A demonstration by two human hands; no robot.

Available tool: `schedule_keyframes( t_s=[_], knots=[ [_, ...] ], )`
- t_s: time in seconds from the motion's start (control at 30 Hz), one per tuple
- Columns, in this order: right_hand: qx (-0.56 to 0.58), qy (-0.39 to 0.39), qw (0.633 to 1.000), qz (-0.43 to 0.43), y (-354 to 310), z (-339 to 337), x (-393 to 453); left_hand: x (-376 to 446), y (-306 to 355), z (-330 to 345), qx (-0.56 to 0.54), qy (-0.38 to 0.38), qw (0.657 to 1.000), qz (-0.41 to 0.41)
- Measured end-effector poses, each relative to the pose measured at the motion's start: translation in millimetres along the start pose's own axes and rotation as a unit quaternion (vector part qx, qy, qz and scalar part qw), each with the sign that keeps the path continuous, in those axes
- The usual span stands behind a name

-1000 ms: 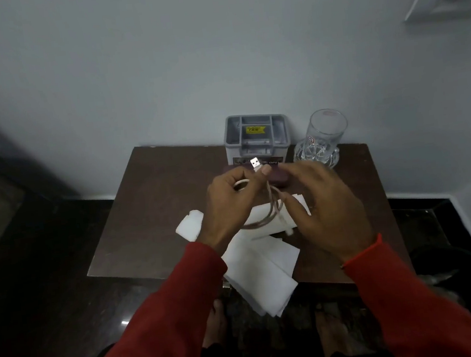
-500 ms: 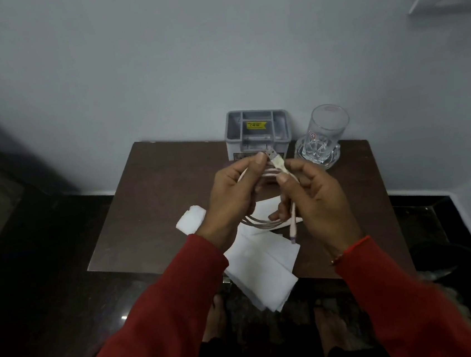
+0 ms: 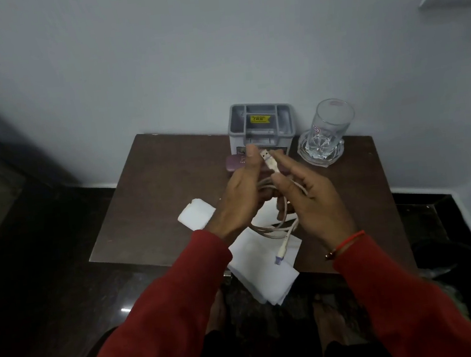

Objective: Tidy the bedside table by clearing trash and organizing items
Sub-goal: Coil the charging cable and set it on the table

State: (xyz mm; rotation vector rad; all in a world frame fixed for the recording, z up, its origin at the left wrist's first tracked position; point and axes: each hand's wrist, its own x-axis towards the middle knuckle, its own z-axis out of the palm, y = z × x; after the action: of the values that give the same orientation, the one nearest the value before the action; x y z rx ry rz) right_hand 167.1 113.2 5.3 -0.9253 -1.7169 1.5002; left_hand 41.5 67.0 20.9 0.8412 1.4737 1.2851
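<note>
Left hand (image 3: 240,198) grips the coiled cable (image 3: 277,226) (2 plugs showing), right hand (image 3: 312,199) pinching its end.

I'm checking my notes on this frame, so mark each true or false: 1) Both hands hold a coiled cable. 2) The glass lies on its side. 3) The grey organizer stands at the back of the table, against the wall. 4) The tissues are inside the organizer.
1) True: the left hand and right hand hold the cable, its USB plug up.
2) False: the glass stands upright, right of the organizer.
3) True: the organizer stands there on the table.
4) False: the tissues lie at the table's front edge, overhanging it.
</note>
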Motion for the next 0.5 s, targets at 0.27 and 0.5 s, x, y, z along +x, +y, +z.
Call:
schedule_keyframes(
  t_s=[0.27, 0.5],
  knots=[
    [0.223, 0.119, 0.965, 0.069, -9.7, 8.0, -0.3, 6.6, -12.9, 2.2, -0.109, 0.017, 0.994, 0.013],
    [0.428, 0.311, 0.846, 0.068, -1.2, -17.3, 14.7, 2.1, -24.8, 26.1, -0.259, 0.001, 0.965, -0.039]
  ],
)
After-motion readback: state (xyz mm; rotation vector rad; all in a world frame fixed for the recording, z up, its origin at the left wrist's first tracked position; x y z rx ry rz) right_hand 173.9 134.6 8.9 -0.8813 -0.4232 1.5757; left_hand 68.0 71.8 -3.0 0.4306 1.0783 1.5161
